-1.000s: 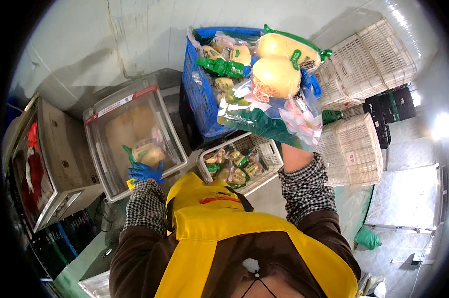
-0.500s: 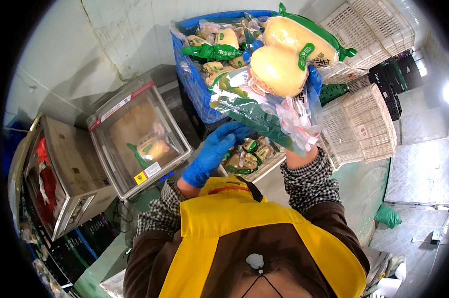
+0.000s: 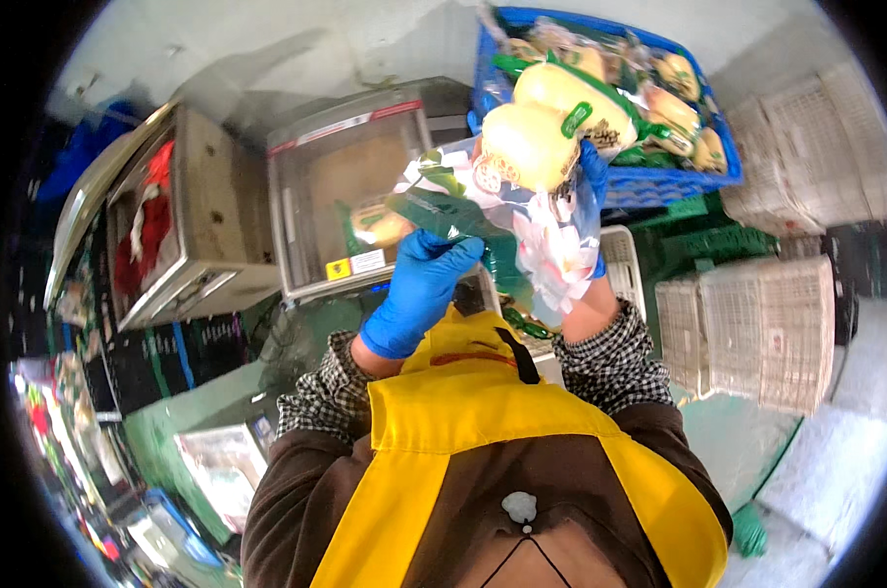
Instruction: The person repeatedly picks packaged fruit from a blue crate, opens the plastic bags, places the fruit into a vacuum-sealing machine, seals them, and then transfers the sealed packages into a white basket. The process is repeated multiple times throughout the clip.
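In the head view there are two hands in blue gloves and one big shiny bag (image 3: pixel 551 250) with pink flowers. Two fat yellow lumps (image 3: pixel 532 147) show in it, at its far end. The bag is up in the middle, in front of the yellow apron (image 3: pixel 483 407). The left hand (image 3: pixel 426 289) has a narrow grip, pinching the bag's green edge. The right hand (image 3: pixel 591 176) holds the bag from behind and the right side; most of it is hidden.

Far right is one blue basket (image 3: pixel 649 186) of yellow packs, too piled up to count. Left of the bag is one box with a clear lid (image 3: pixel 350 171), and one yellow pack (image 3: pixel 380 227) shows through. Farther left is one metal box (image 3: pixel 223 186). Pale crates (image 3: pixel 767 333) stand on the right. The floor (image 3: pixel 728 426) is green; the far wall (image 3: pixel 375 39) is pale.
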{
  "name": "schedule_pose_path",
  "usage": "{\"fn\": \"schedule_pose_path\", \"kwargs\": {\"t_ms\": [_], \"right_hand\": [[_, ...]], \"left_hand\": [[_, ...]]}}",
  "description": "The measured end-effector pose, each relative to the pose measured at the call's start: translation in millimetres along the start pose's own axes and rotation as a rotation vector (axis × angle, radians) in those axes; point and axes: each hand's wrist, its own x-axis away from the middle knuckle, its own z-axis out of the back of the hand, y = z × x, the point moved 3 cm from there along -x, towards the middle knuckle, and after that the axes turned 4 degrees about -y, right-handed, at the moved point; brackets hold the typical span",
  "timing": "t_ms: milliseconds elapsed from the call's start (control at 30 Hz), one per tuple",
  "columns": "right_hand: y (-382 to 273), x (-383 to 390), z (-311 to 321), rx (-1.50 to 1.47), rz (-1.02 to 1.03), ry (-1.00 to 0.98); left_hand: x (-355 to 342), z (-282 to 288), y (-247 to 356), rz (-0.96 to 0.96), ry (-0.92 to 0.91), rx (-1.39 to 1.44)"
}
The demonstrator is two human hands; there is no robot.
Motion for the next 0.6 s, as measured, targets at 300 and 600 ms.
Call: {"fn": "schedule_pose_path", "kwargs": {"t_ms": [300,600], "right_hand": [[163.5,21.0,88.0,-0.152,-0.438,0.033],[168.3,-20.4,69.9,1.197,-0.775,0.244]], "left_hand": [[-14.2,57.6,77.7,-0.176,0.217,-0.19],[-13.7,182.4,72.8,0.114,0.167,-0.397]]}}
